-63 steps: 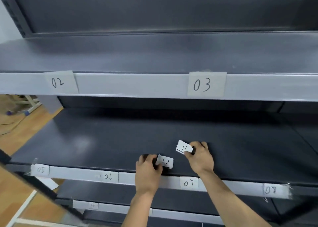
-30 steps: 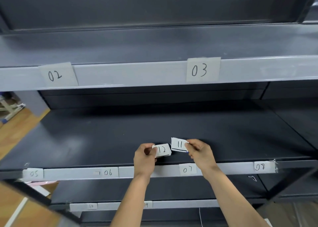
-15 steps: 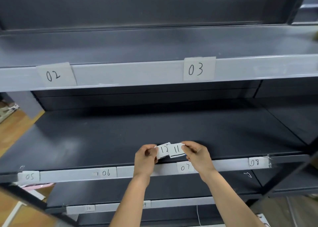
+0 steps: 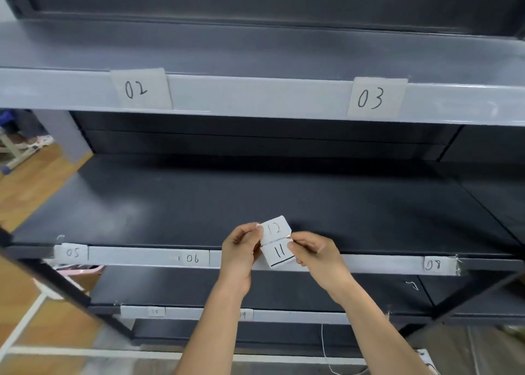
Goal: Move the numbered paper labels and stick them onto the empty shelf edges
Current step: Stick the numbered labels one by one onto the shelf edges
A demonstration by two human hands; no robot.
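The left hand [image 4: 241,249] pinches label 12 [image 4: 275,228], the right hand [image 4: 315,254] label 11 [image 4: 279,254] touching just below.

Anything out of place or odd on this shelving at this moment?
On the lowest shelf edge, label 10 sits left of what reads as 09, while 05, 06 and 08 above count up rightward. The tape beside 08 looks ragged.

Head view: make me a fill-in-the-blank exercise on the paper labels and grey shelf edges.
The left hand and right hand hold two white paper labels; the upper label, above label 11, reads ____. On the top grey metal shelf edge, paper label 02 sits ____ of label 03. The rightmost label on the middle shelf edge reads ____.
Missing: 12; left; 08.
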